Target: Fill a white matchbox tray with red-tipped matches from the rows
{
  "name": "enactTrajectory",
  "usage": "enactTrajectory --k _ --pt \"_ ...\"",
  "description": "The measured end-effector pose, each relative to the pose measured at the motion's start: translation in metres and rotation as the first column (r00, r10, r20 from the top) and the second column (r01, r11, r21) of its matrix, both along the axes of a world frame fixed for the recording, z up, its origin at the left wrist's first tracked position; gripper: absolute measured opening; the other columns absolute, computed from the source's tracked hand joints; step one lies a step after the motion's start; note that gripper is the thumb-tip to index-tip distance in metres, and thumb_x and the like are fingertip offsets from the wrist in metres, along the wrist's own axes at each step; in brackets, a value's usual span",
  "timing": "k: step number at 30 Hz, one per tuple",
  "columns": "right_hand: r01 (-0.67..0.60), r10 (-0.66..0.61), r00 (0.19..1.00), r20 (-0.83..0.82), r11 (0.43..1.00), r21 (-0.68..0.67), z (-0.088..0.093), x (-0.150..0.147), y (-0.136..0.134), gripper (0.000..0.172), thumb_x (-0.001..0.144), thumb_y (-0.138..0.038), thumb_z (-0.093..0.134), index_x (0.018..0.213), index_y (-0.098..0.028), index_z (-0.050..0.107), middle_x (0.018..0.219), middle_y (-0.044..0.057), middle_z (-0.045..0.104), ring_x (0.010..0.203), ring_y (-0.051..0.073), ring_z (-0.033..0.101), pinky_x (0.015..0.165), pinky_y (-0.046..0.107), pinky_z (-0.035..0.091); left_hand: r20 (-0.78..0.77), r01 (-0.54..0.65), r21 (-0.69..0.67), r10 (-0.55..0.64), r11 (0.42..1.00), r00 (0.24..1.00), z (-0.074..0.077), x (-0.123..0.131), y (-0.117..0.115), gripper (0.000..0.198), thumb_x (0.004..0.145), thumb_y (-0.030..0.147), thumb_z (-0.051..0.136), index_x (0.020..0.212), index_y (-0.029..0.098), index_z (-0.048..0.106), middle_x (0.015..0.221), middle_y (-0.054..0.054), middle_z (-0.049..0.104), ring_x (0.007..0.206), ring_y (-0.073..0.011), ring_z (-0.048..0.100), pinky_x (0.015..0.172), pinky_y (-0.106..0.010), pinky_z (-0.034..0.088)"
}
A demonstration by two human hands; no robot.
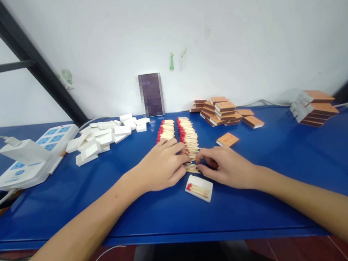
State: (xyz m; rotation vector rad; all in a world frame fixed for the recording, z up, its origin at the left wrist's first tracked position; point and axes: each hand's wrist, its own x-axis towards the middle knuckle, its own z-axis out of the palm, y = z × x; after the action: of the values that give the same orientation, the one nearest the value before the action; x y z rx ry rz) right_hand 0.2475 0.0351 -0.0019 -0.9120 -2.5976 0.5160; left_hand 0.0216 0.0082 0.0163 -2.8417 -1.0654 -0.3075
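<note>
Both hands' fingers (pixel 180 160) curl partway, touching the matchsticks (pixel 191 168); grip unclear.

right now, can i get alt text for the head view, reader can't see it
A left hand and a right hand are at the near end of red-tipped matches laid in two columns on a blue table. Nearer the viewer is a white tray holding some matches; white trays are piled at left, orange matchboxes at right.
</note>
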Motion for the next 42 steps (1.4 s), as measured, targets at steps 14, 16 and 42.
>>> enactTrajectory --k 14,16,42 --pt "0.016 -0.015 0.999 -0.029 0.999 0.048 -0.0016 0.0002 0.0026 0.019 0.091 -0.017 0.051 0.095 -0.018 0.070 0.070 -0.001 0.060 0.058 0.011 0.048 0.059 0.024 0.033 -0.026 -0.020 0.011 0.021 1.000 0.999 -0.0018 -0.0015 0.0005 0.028 0.094 0.022 0.044 0.108 0.017 0.068 0.100 -0.009 0.058 0.093 -0.0237 0.051 0.087 -0.037 0.040" --pt "0.020 -0.019 0.999 -0.031 0.999 0.046 -0.0015 0.0002 0.0022 0.019 0.090 -0.017 0.051 0.094 -0.017 0.070 0.070 -0.001 0.061 0.059 0.011 0.049 0.059 0.024 0.033 -0.024 -0.022 0.005 0.022 1.000 0.999 -0.0021 -0.0013 0.0008 0.028 0.094 0.022 0.044 0.108 0.017 0.068 0.101 -0.009 0.058 0.093 -0.0236 0.051 0.086 -0.037 0.040" --pt "-0.047 0.047 0.998 -0.049 0.999 -0.001 -0.0001 0.0017 0.0034 0.032 0.090 -0.011 0.046 0.107 -0.018 0.072 0.085 0.004 0.074 0.065 0.013 0.061 0.061 0.025 0.039 -0.022 -0.022 -0.009 0.022 1.000 1.000 -0.0054 -0.0005 0.0013 0.030 0.093 0.019 0.046 0.114 0.017 0.066 0.099 -0.008 0.057 0.092 -0.0242 0.050 0.085 -0.038 0.041"
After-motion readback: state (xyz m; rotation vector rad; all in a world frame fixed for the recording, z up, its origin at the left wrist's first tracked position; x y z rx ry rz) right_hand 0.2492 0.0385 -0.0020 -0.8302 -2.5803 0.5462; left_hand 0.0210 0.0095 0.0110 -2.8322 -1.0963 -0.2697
